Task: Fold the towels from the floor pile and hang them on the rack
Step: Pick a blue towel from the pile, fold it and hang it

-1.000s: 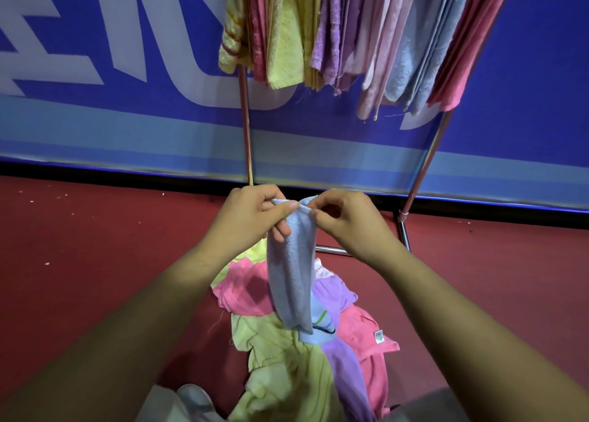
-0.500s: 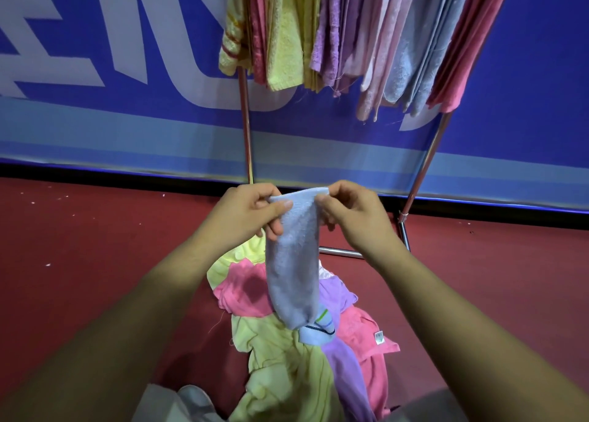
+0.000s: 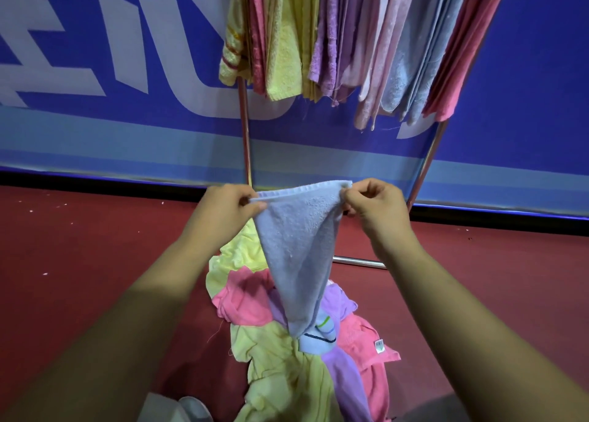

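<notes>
- Earlier together, left hand [image 3: 228, 209] and right hand [image 3: 374, 204] now apart, each pinching a towel [image 3: 296, 246] corner
- At 10 o'clock banner [image 3: 127, 55] letters cropped; at 5 o'clock tag [image 3: 378, 346] unreadable

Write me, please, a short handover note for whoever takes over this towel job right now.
Left hand pinches one top corner of the light blue terry towel; right hand pinches the other.
The towel hangs spread between them above the heap of yellow, pink and purple towels on the red floor.
Done: a row of towels hangs on the metal rack.
Left: fold this one, hang it, then clear the heap.
</notes>
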A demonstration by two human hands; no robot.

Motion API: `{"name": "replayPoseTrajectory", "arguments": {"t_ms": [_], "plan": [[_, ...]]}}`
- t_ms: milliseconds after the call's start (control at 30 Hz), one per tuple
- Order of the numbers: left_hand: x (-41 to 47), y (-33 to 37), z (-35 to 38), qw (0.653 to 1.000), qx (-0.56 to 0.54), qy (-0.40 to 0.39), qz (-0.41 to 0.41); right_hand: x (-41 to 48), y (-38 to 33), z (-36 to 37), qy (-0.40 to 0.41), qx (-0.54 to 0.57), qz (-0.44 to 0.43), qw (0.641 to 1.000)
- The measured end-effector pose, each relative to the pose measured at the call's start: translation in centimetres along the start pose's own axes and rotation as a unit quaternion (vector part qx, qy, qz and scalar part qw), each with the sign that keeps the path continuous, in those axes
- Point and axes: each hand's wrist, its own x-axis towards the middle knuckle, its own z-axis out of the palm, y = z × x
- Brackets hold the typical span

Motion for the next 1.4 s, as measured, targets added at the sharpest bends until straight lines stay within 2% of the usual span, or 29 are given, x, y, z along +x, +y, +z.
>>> {"name": "replayPoseTrajectory", "arguments": {"t_ms": [67,133,233,267,300,367,400,500,633,800,1100,1233,1300,1400], "plan": [[0.5,1.0,-0.8,0.994,-0.082,0.065,-0.007,0.7,-0.7,-0.1,0.007,0.039,0.013,0.999],[0.8,2.3,-2.1,0.982,-0.162,0.099,0.004,1.3,-2.2,-0.5,-0.027,0.115,0.011,0.993],[1.0,4.7,-5.3,0.932,-0.354,0.051,0.053,2.0,-5.3,-2.1,-0.178,0.305,0.002,0.936],[1.0,5.1,-6.0,0.924,-0.378,0.025,0.06,2.3,-5.9,-2.6,-0.2,0.309,-0.005,0.93],[1.2,5.1,-6.5,0.929,-0.364,0.012,0.062,2.5,-6.2,-3.0,-0.186,0.269,-0.013,0.945],[1.6,4.3,-6.3,0.963,-0.262,0.037,0.052,3.2,-5.5,-3.2,-0.079,0.106,-0.059,0.989],[1.7,3.9,-6.0,0.974,-0.214,0.054,0.05,3.3,-5.2,-3.0,-0.038,0.064,-0.076,0.994],[1.8,3.9,-5.6,0.98,-0.164,0.087,0.068,3.2,-4.9,-2.4,-0.021,0.082,-0.088,0.993],[1.9,4.3,-6.1,0.974,-0.166,0.133,0.08,3.0,-5.1,-2.7,-0.042,0.099,-0.104,0.989],[2.0,4.3,-5.3,0.978,-0.138,0.132,0.089,2.9,-4.7,-2.3,-0.015,0.076,-0.1,0.992],[2.2,4.1,-5.2,0.964,-0.245,0.071,0.07,2.9,-4.6,-2.6,0.01,0.082,-0.118,0.99],[1.7,4.2,-5.6,0.99,-0.128,-0.028,0.06,2.9,-4.4,-2.9,-0.023,0.082,-0.116,0.99],[1.2,4.5,-5.7,0.984,-0.14,-0.089,0.059,3.0,-4.2,-2.8,-0.018,0.063,-0.097,0.993],[0.6,4.8,-5.4,0.958,-0.182,-0.203,0.083,3.0,-3.9,-2.7,0.001,0.04,-0.073,0.997]]}}
